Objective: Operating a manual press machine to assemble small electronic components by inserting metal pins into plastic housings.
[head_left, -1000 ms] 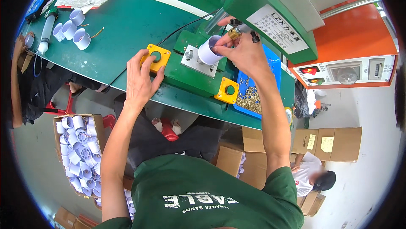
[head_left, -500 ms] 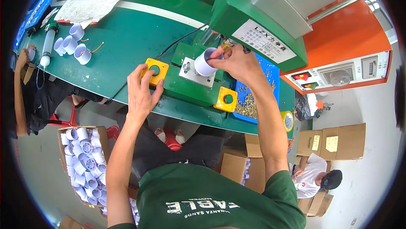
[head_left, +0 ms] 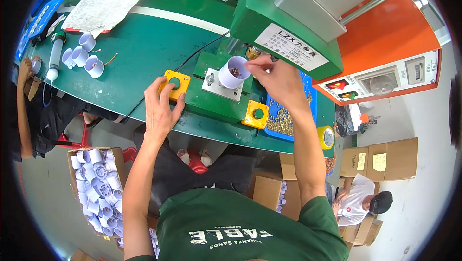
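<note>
A pale lilac plastic cup [head_left: 229, 78] sits on the metal plate [head_left: 210, 87] of a green press [head_left: 285, 32], under its brass-coloured tip [head_left: 252, 52]. Small dark and coppery parts show inside the cup. At its right rim, my right hand [head_left: 279, 79] has thumb and finger pinched together; whatever may be between them is too small to make out. My left hand [head_left: 162, 107] rests with fingers apart against the left yellow button box [head_left: 181, 89], near its green button. A second yellow button box [head_left: 250, 116] is below my right hand.
A blue tray [head_left: 312, 109] of small brass pieces lies right of the press, beside a yellow tape roll [head_left: 326, 137]. Loose cups [head_left: 95, 68] and a white cloth [head_left: 107, 6] occupy the table's left. A carton [head_left: 120, 157] of cups stands below. Co-workers sit at both sides.
My right hand has drawn its fingers out of the cup toward the right, uncovering the parts inside. My left hand stays on the button box. The view has shifted slightly.
</note>
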Motion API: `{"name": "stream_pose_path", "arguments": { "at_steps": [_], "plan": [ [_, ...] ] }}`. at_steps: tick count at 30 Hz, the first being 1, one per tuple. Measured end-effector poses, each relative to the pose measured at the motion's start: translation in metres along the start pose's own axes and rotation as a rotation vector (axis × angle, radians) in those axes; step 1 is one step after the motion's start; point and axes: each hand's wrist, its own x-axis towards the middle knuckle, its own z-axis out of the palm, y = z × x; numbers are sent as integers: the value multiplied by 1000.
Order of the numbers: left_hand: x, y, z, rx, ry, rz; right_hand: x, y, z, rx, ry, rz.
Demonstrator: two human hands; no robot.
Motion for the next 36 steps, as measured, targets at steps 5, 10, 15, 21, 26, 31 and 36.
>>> {"name": "stream_pose_path", "arguments": {
  "at_steps": [5,10,15,21,26,31,36],
  "plan": [
    [4,-5,-2,28,31,156,-63,78,38,-196,470,-391],
    [8,-1,-2,52,21,183,-108,127,79,-352,463,-347],
    [9,-1,-8,108,-16,199,-109,127,84,-362,495,-409],
    [10,-4,-5,51,13,220,-110,133,89,-339,538,-396],
    [20,14,-9,76,-17,139,-108,136,91,-245,581,-382],
    [41,44,-4,-81,-81,78,-101,133,98,-166,610,-365],
    [51,63,12,-227,-136,3,-101,140,108,-146,618,-394]
  ]
}}
